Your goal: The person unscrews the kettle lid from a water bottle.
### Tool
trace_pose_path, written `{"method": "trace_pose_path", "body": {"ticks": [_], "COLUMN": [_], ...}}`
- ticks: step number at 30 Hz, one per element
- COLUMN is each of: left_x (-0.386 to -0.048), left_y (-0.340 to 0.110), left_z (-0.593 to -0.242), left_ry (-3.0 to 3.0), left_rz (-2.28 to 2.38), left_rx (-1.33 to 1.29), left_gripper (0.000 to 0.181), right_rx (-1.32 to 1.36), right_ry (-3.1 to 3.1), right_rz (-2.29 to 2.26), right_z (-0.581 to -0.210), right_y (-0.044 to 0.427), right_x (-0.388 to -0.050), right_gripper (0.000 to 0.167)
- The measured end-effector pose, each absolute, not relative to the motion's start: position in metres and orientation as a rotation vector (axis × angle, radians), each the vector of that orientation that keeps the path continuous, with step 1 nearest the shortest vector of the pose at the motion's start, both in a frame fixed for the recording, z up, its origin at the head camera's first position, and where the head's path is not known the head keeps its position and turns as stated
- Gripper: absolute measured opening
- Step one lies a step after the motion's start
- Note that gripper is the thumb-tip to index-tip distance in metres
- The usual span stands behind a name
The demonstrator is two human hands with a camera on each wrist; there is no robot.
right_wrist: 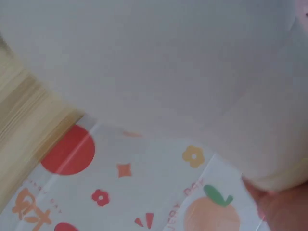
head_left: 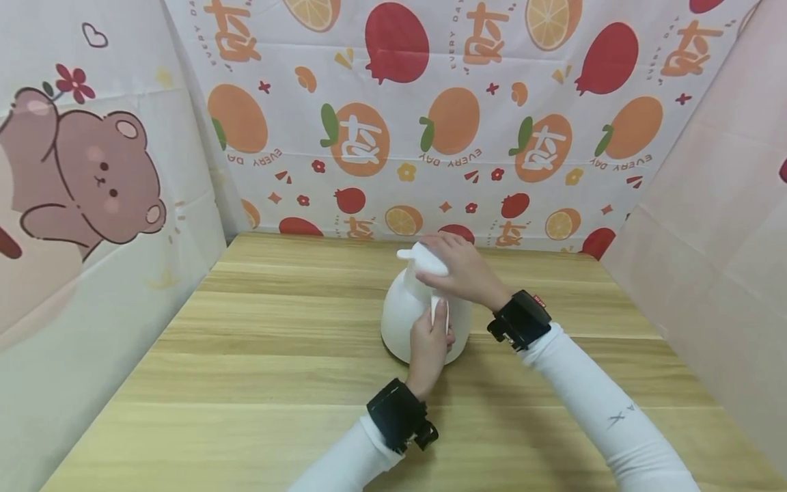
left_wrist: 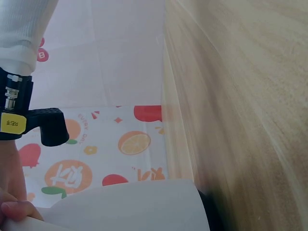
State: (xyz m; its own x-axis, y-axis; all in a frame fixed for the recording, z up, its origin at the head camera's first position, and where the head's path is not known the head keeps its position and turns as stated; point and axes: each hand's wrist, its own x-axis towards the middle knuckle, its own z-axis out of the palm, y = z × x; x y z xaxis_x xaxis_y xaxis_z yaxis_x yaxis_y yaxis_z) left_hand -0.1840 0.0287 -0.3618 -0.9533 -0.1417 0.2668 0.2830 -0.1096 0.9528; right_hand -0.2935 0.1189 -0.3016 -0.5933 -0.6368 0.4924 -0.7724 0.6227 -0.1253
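A white thermos jug with a dark base ring stands on the wooden table, its handle toward the person. My left hand grips the handle, with the thumb laid up along it. On top, my right hand holds the white lid, thumb on the near side and fingers over the far side. The small spout tip points left. The side of the jug fills the bottom of the left wrist view. In the right wrist view, the jug body looms close and blurred.
The wooden table stretches around the jug. A fruit-print cloth hangs behind its far edge, a bear-print cloth on the left and a pale cloth on the right. Black camera bands sit on both wrists.
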Motion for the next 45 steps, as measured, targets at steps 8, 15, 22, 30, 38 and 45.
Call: {"method": "trace_pose_path", "body": {"ticks": [8, 15, 22, 30, 38, 45], "left_x": [-0.197, -0.196, -0.196, -0.197, -0.179, -0.176], "left_y": [0.032, 0.032, 0.031, 0.03, 0.027, 0.027], "left_z": [-0.381, -0.381, -0.38, -0.38, -0.355, -0.35], "left_ry": [-1.885, -1.878, -1.874, -1.866, -1.872, -1.881], "left_rz": [-2.101, -2.095, -2.098, -2.14, -2.147, -2.146], "left_rx": [-0.166, -0.16, -0.167, -0.197, -0.192, -0.178], "left_gripper": [0.042, 0.043, 0.042, 0.04, 0.038, 0.039], "right_rx": [1.182, 0.992, 1.077, 1.209, 1.09, 0.953], "right_ry": [-2.389, -2.339, -2.36, -2.419, -2.349, -2.289], "right_rz": [0.465, 0.453, 0.501, 0.6, 0.438, 0.448], "right_z": [-0.301, -0.304, -0.304, -0.299, -0.298, -0.296], "right_y": [0.125, 0.115, 0.118, 0.127, 0.113, 0.094], "right_x": [-0.296, -0.286, -0.288, -0.292, -0.281, -0.274], "right_gripper": [0.06, 0.06, 0.056, 0.057, 0.051, 0.042]}}
